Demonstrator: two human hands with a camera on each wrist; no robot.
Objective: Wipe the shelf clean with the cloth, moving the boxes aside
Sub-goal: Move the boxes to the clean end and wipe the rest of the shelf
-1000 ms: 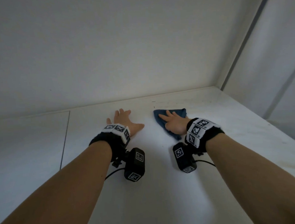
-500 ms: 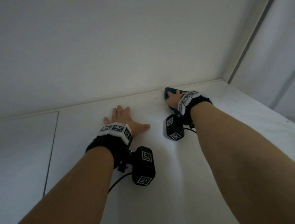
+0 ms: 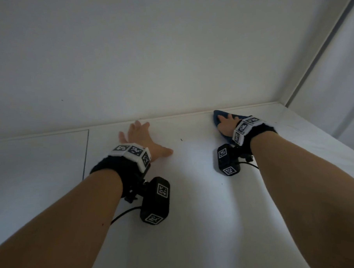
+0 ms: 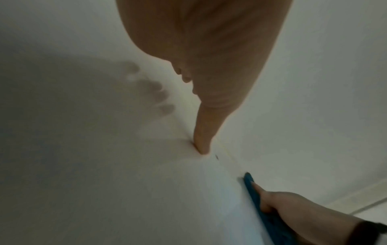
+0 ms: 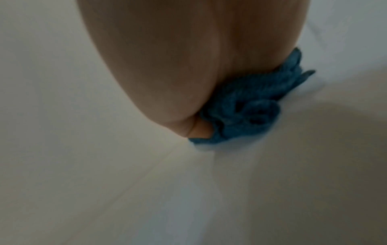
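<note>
A blue cloth (image 3: pixel 217 114) lies on the white shelf (image 3: pixel 195 193) against the back wall, right of centre. My right hand (image 3: pixel 225 123) presses flat on it with straight fingers; the cloth (image 5: pixel 247 106) bunches under the palm in the right wrist view. My left hand (image 3: pixel 139 138) rests flat on the bare shelf to the left, fingers spread, thumb out to the right. The left wrist view shows the left hand's thumb (image 4: pixel 202 140) on the shelf, and the right hand (image 4: pixel 293 207) on the cloth (image 4: pixel 251 187) beyond it. No boxes are in view.
The back wall (image 3: pixel 148 54) rises just past both hands. A side wall (image 3: pixel 332 86) closes the shelf on the right. A thin seam (image 3: pixel 85 154) splits the shelf surface left of the left hand. Small dark specks (image 3: pixel 181 139) dot the shelf.
My right hand has pushed the cloth away from me, from mid-shelf up to the back wall. The left hand has stayed flat on the shelf.
</note>
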